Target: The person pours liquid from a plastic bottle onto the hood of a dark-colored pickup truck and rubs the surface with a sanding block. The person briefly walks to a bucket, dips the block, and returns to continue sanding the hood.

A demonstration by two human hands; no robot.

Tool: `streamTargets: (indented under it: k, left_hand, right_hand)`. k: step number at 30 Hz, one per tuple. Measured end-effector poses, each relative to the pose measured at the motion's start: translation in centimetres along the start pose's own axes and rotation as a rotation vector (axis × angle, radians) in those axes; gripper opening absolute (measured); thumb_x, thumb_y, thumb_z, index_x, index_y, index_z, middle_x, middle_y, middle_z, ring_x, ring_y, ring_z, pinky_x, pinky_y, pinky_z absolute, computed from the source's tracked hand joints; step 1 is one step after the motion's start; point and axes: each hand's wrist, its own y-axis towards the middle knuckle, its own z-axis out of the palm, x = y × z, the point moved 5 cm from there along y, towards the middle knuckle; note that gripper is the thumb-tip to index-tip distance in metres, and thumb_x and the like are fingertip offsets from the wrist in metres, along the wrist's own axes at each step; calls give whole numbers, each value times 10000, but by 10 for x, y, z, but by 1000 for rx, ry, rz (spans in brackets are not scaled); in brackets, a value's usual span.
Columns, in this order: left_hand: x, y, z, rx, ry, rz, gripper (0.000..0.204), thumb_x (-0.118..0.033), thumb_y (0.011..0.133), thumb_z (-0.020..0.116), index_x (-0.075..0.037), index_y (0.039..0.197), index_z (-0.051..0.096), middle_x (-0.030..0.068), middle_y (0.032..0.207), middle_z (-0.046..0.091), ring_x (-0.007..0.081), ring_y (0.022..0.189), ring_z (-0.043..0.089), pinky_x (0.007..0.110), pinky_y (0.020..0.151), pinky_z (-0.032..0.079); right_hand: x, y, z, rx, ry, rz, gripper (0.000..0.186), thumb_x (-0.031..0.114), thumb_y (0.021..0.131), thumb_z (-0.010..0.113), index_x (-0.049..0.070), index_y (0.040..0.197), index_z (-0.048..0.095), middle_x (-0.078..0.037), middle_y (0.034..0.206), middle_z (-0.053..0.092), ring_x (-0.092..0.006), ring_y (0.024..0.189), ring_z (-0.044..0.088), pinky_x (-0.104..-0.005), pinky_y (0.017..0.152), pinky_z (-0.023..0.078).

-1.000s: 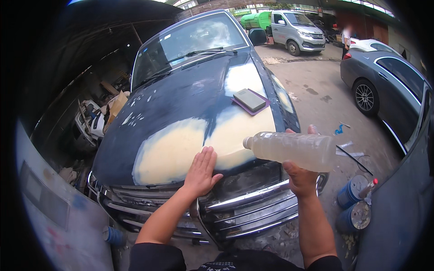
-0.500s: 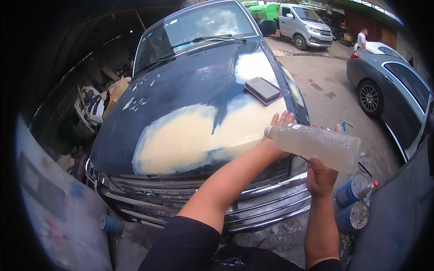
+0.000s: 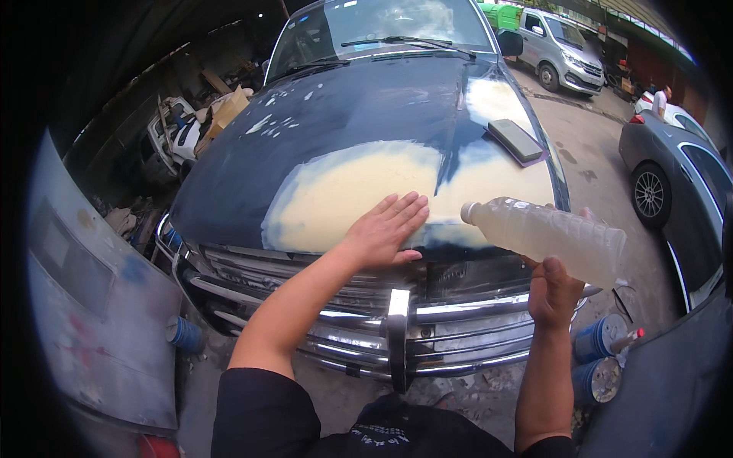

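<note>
My left hand (image 3: 387, 231) lies flat over the front edge of a dark blue car hood (image 3: 366, 99), its fingers stretched onto a cream filler patch (image 3: 328, 198). Whether the whole palm touches the surface, I cannot tell. In my right hand (image 3: 555, 294) is a clear plastic bottle (image 3: 553, 233) of cloudy liquid, tilted sideways with its neck pointing left above the hood's front right corner. Some of the right fingers are hidden behind the bottle. A grey sanding block (image 3: 516, 140) rests on a purple sheet farther up the hood's right side.
Below the hood is a chrome front guard (image 3: 398, 328). Blue buckets (image 3: 598, 340) stand on the ground at the right, another blue bucket (image 3: 185, 333) at the left. A grey car (image 3: 672, 172) is parked to the right, and a silver van (image 3: 561, 53) farther back.
My left hand has moved left, from behind the bottle's neck to the middle of the hood's front edge. My right hand still holds the bottle tilted. The view has shifted.
</note>
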Motion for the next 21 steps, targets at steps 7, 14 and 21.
streamTargets:
  k: [7,14,21]
  left_hand:
    - [66,-90,11,-55,35,-51,849,-613,901,545,-83,1529,335,102,1617,285,270,1507,235,444,1230,175]
    - [114,-169,23,-160,74,-142,836,-635,884,546,-125,1522,367,66,1613,301,263,1503,247,464,1223,183]
    - [150,-220,30,-191,95,-323,808,-590,931,513,-86,1537,334,121,1610,298,292,1510,225,493,1222,138]
  right_hand:
    - [-21,-17,82,81,-76,-8,980,270,844,787,57,1551,142,-224,1422,466,-335,1315,497,-488,1043,489]
    - [-33,-48,142,84,-80,21,1013,248,829,820,69,1556,138,-221,1412,496,-295,1315,501,-430,1098,440]
    - [-26,-65,148,-29,-112,10,984,269,816,781,77,1552,157,-237,1438,444,-353,1333,479,-512,1022,499]
